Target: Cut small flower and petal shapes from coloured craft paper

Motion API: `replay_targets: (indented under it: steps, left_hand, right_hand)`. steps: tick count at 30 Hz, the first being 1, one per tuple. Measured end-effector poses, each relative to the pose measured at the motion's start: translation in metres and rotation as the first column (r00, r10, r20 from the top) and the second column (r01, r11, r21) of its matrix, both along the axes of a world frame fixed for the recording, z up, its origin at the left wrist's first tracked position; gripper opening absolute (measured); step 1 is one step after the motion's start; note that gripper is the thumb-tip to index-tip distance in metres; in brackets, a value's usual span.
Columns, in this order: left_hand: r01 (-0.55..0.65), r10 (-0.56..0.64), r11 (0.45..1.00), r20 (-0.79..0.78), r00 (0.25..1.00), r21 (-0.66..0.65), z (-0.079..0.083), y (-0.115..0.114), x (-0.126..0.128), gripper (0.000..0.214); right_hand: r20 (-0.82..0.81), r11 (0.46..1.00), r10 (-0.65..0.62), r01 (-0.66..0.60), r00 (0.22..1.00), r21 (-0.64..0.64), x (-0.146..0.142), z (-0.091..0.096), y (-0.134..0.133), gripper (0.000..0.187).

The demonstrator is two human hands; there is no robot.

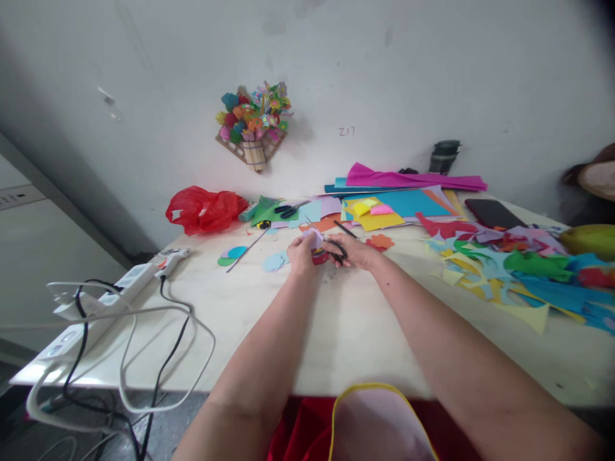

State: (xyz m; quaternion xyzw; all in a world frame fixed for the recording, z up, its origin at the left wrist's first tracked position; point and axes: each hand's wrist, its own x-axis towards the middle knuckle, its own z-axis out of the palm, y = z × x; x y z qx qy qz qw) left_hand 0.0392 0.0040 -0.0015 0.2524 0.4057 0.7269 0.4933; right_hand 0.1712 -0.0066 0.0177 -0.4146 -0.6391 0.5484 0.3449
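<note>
Over the middle of the table, my left hand [302, 255] pinches a small piece of lilac paper [313, 239]. My right hand [354, 251] is closed around black-handled scissors [340, 252], their blades pointing left at the paper. Just under the hands shows a round red item [319, 257], partly covered. To the right of my right hand lie orange flower-shaped paper cutouts [381, 242]. Light blue cutouts [275, 261] rest left of my left hand, and farther left are blue and green paper circles [236, 252].
Paper scraps [509, 269] cover the right side near a dark phone [494, 212]. Coloured sheets [423, 208] and a second pair of scissors [287, 210] lie at the back. A red plastic bag [204, 210] sits back left. A power strip [100, 307] with looping cables runs along the left edge.
</note>
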Motion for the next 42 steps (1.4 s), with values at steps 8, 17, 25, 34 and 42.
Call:
replay_targets:
  steps: [8, 17, 25, 34, 42]
  left_hand:
    - [-0.003, 0.004, 1.0, -0.008, 1.0, 0.003, -0.002, 0.001, -0.001, 0.036]
    - [0.008, -0.008, 1.0, -0.001, 1.0, 0.009, -0.005, 0.005, -0.003, 0.04]
    - [0.027, -0.027, 0.999, 0.021, 0.999, 0.017, -0.004, 0.004, -0.004, 0.034]
    - [0.129, -0.13, 0.99, 0.016, 0.991, 0.06, -0.002, 0.004, -0.012, 0.027]
    - [0.225, -0.223, 0.971, -0.029, 0.974, 0.076, 0.002, 0.001, -0.013, 0.032]
  right_hand:
    - [0.012, 1.0, -0.01, 0.01, 1.0, -0.005, -0.002, 0.004, -0.005, 0.035]
    - [0.011, 1.0, -0.023, 0.023, 1.0, -0.001, -0.003, 0.001, -0.002, 0.037]
    - [0.044, 0.999, -0.035, 0.035, 0.998, 0.008, -0.004, 0.004, -0.003, 0.032]
    - [0.007, 1.0, -0.009, 0.009, 1.0, -0.002, 0.004, 0.006, -0.003, 0.032]
    - [0.022, 1.0, 0.015, -0.015, 1.0, 0.018, 0.012, 0.013, -0.006, 0.022]
